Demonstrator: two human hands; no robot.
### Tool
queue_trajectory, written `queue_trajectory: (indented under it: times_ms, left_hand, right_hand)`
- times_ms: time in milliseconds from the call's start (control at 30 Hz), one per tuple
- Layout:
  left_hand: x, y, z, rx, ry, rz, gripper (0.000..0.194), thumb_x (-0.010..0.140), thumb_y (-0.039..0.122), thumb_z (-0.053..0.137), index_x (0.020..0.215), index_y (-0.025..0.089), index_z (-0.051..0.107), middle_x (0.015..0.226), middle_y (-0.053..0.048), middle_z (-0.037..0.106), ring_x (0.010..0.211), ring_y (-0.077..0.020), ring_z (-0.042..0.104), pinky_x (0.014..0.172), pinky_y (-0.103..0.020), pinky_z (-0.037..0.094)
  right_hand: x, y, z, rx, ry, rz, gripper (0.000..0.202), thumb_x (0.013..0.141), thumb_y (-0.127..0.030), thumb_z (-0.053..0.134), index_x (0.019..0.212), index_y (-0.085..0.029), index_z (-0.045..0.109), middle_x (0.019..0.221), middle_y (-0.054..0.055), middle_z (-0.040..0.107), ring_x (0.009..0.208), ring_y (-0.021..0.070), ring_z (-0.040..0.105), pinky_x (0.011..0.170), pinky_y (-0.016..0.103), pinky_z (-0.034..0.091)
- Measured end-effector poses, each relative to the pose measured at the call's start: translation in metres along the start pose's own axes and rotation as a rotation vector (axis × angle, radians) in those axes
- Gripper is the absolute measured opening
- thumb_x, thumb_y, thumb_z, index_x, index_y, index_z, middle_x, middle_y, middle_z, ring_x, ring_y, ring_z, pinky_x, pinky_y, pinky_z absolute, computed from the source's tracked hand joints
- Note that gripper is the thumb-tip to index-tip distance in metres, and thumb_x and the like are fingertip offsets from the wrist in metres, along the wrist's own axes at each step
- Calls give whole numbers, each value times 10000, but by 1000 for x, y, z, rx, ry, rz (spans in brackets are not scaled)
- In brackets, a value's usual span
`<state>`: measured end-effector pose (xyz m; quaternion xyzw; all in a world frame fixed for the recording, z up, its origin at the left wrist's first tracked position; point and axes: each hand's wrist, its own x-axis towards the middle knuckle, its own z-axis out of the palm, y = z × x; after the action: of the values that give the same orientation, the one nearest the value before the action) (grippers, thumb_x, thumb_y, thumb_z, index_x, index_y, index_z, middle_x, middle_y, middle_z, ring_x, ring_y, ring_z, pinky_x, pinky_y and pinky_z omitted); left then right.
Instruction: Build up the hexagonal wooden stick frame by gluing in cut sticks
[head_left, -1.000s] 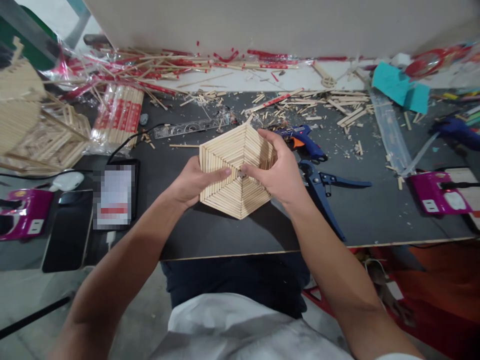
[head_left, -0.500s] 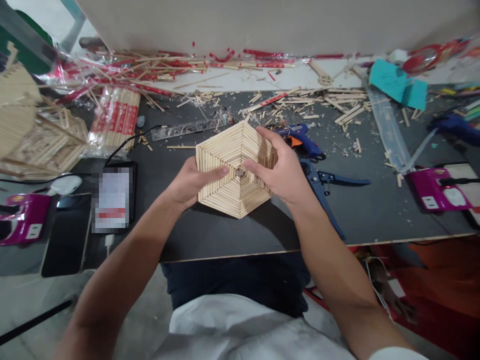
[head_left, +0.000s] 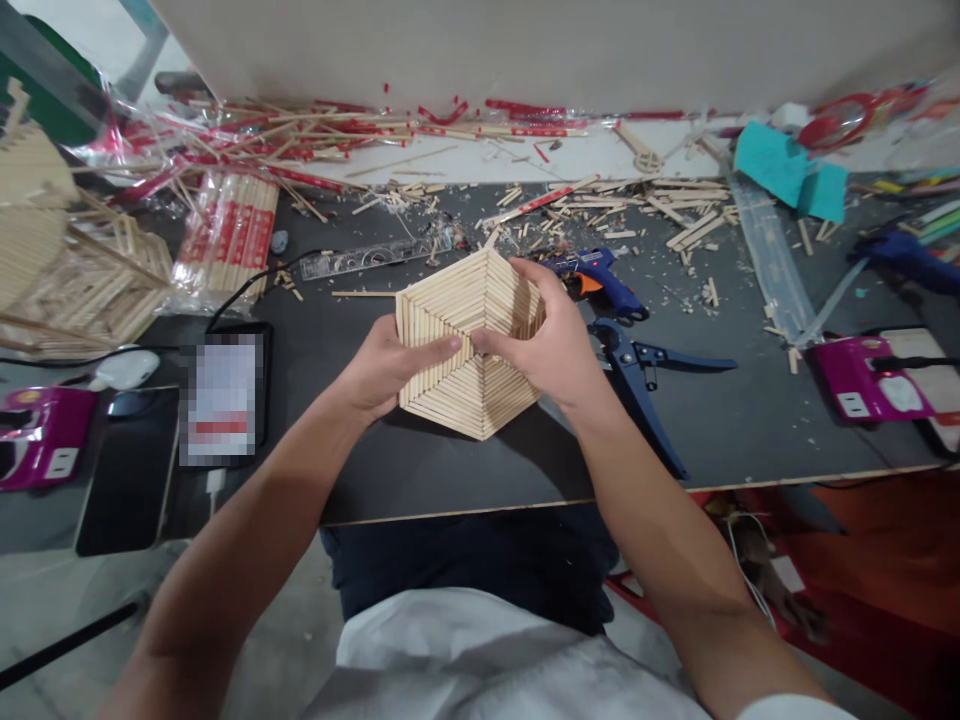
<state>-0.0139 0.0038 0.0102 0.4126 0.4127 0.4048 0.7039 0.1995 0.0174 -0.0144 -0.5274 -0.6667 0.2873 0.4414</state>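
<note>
A hexagonal panel of thin wooden sticks (head_left: 480,400) is held above the dark tabletop, its sticks laid in rings around the middle. My left hand (head_left: 382,368) grips its left edge, thumb lying across the face towards the centre. On the right side, my right hand (head_left: 559,345) holds the edge, and its thumb presses at the centre. The fingers beneath the panel are hidden. Just behind my right hand lies a blue glue gun (head_left: 611,280) with an orange trigger. A blue cutter (head_left: 637,385) with open handles rests to the right.
Cut stick pieces (head_left: 690,215) litter the back of the table (head_left: 750,420). Bundled sticks in plastic (head_left: 225,240) and a lattice stick structure (head_left: 97,280) stand left. Phones (head_left: 131,470) and a purple power socket (head_left: 45,435) lie front left; another purple socket (head_left: 870,380) sits right.
My right thumb has slid inward onto the panel's centre, covering the small gap there. My left thumb has moved slightly right. The panel stays in both hands.
</note>
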Motion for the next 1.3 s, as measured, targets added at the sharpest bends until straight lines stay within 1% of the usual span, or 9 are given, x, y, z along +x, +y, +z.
queue_trajectory:
  times_ms: [167,333,500,667,800,900,1067,1167,1300]
  left_hand:
    - [1,-2,0,6,17,-15,488,659,335,968,1069,143,783,1130,-149,792,1067,-388,753,956,-518,624]
    - [3,-1,-1,-4,1,-16,492,661,330,966,1078,144,783,1158,-154,785,1076,-387,750,955,-510,626]
    - [5,-1,-3,-2,-19,-19,503,684,344,951,1116,153,775,1201,-158,770,1124,-398,733,994,-527,608]
    - [6,-2,-4,0,-36,-29,499,689,345,949,1115,152,775,1180,-160,776,1120,-388,736,1001,-514,605]
    - [4,-2,-3,-6,-16,-40,517,678,329,957,1121,140,771,1148,-160,784,1075,-368,754,955,-479,627]
    - [3,-1,-2,-6,-9,-37,506,674,315,959,1111,139,773,1146,-158,786,1070,-360,755,954,-472,627]
    - [4,0,-4,14,-17,-21,482,683,335,953,1096,158,778,1135,-145,790,1096,-374,744,978,-497,612]
    - [5,0,-6,24,-18,-10,476,694,344,943,1101,159,778,1157,-146,784,1102,-379,739,971,-496,615]
    - [7,0,-9,47,8,-1,493,692,359,940,1106,147,778,1199,-154,770,1096,-378,741,966,-493,617]
  right_hand:
    - [2,5,2,23,-5,17,883,641,-632,891,1384,-306,540,1411,107,601,1333,361,552,1138,584,450]
    - [3,1,0,35,9,18,893,619,-662,893,1363,-294,563,1416,112,607,1339,367,553,1144,587,451]
    - [1,2,-5,109,-15,42,800,718,-655,830,1389,-304,573,1443,94,604,1347,349,566,1139,584,470]
    - [0,1,-4,33,-2,35,789,701,-522,872,1397,-306,568,1424,100,609,1337,359,565,1125,604,470]
    - [-1,-4,-3,-37,17,20,774,680,-425,880,1375,-289,567,1424,102,600,1332,365,555,1144,609,437]
    - [-2,-5,-1,-45,25,5,765,692,-449,865,1379,-307,558,1443,92,586,1348,372,536,1159,616,412]
    - [-2,-4,-1,-13,15,16,810,704,-562,848,1410,-304,546,1477,100,573,1397,378,502,1197,620,375]
    - [-2,-5,-3,64,14,23,706,781,-566,794,1394,-294,577,1458,92,603,1370,343,548,1168,575,443]
    - [-1,-6,-7,140,31,58,543,839,-468,753,1325,-259,634,1350,86,682,1236,305,652,1091,534,525]
